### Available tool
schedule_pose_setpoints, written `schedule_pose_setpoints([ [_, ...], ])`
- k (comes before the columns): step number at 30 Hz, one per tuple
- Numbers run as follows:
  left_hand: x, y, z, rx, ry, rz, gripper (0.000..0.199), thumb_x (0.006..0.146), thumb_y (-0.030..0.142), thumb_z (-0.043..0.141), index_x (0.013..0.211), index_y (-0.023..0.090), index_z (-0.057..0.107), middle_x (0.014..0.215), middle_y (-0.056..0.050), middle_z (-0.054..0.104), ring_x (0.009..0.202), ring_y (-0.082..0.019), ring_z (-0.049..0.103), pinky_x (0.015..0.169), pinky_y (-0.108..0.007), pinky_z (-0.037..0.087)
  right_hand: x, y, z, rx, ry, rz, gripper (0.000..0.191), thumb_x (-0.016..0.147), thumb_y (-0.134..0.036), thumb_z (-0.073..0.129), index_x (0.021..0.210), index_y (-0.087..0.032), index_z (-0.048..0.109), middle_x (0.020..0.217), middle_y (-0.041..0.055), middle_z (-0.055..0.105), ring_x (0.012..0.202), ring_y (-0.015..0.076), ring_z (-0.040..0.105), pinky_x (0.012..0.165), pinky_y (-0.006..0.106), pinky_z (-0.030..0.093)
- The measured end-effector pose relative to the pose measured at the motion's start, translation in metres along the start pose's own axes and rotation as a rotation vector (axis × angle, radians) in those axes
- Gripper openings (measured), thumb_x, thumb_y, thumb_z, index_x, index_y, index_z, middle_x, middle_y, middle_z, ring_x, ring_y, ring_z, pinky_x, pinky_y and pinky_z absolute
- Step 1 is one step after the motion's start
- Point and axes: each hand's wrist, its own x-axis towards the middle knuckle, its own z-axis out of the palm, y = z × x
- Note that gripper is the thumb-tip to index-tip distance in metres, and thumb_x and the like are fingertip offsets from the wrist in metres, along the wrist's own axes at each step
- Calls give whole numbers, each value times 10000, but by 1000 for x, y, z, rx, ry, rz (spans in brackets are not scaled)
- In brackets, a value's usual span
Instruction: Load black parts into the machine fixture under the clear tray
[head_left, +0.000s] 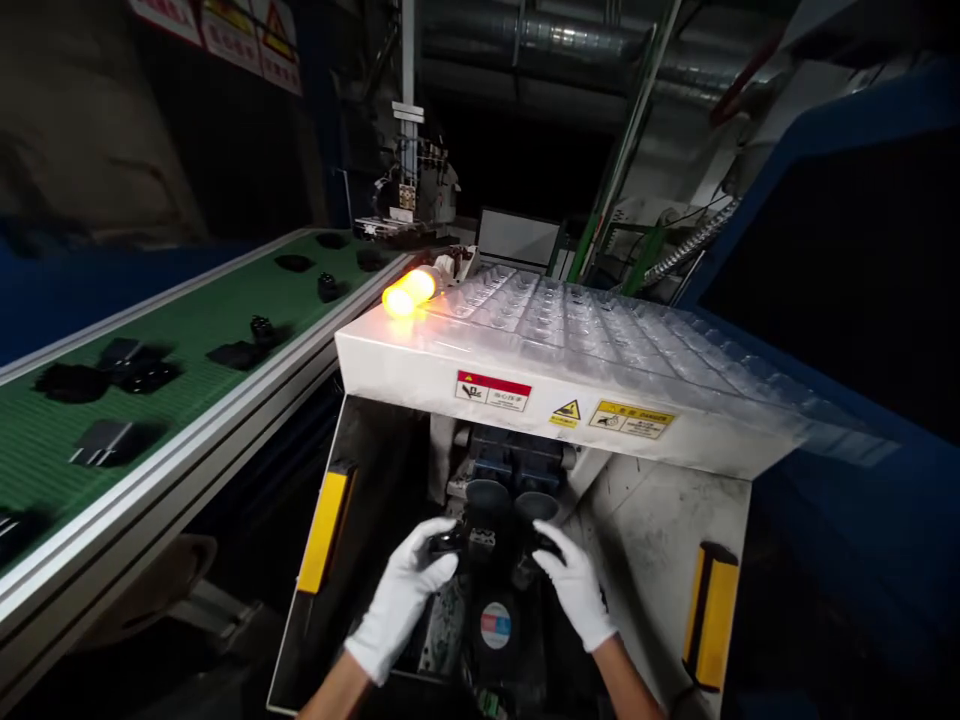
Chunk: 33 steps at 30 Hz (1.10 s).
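Note:
My left hand, in a white glove, has its thumb and fingers closed round a small black part beside the machine's fixture. My right hand, also gloved in white, curls its fingers round another dark part on the other side. Between my hands are two dark round cups under the white machine hood. Below them a round red and blue label shows on a black surface.
A green conveyor with several black parts runs along the left. Clear plastic trays lie on top of the hood beside a lit orange lamp. Yellow-and-black sensor bars flank the opening.

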Motion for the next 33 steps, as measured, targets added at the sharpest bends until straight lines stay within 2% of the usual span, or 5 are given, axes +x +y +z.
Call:
schedule_pose_setpoints([
  [4, 56, -28, 34, 37, -59, 39, 330, 707, 352, 801, 1000, 215, 735, 1055, -70, 743, 1033, -261, 665, 975, -377, 519, 1, 7, 2, -28, -48, -83, 362, 835, -248, 606, 1175, -348, 681, 1206, 16, 691, 1150, 225, 615, 1073, 410, 449],
  [11, 68, -58, 30, 163, -183, 89, 350, 705, 460, 803, 958, 221, 770, 1015, -90, 755, 971, -260, 688, 919, -376, 545, -2, 27, 6, -62, -38, -145, 331, 861, -280, 562, 1158, -347, 690, 1166, 25, 701, 1111, 201, 634, 1031, 362, 482],
  [21, 76, -10, 42, 582, -288, 128, 495, 831, 655, 558, 837, 188, 721, 956, -107, 739, 911, -240, 683, 865, -352, 535, 49, -59, -2, -411, -278, 96, 406, 956, -449, 430, 850, -221, 748, 824, 67, 765, 816, 216, 714, 757, 303, 511],
  [28, 110, 6, 108, 1219, -387, -192, 613, 914, 596, 418, 834, 84, 745, 797, -235, 738, 828, -370, 719, 773, -504, 521, 65, -49, 16, -767, -389, 183, 439, 923, -259, 360, 751, -101, 731, 800, 248, 728, 820, 335, 713, 679, 387, 450],
  [33, 105, -2, 117, 1349, -417, -302, 475, 972, 479, 396, 997, 124, 710, 943, -171, 748, 891, -306, 718, 805, -515, 537, 50, -52, 16, -828, -405, 172, 498, 954, -295, 276, 837, -114, 725, 859, 240, 731, 858, 355, 700, 752, 432, 442],
])
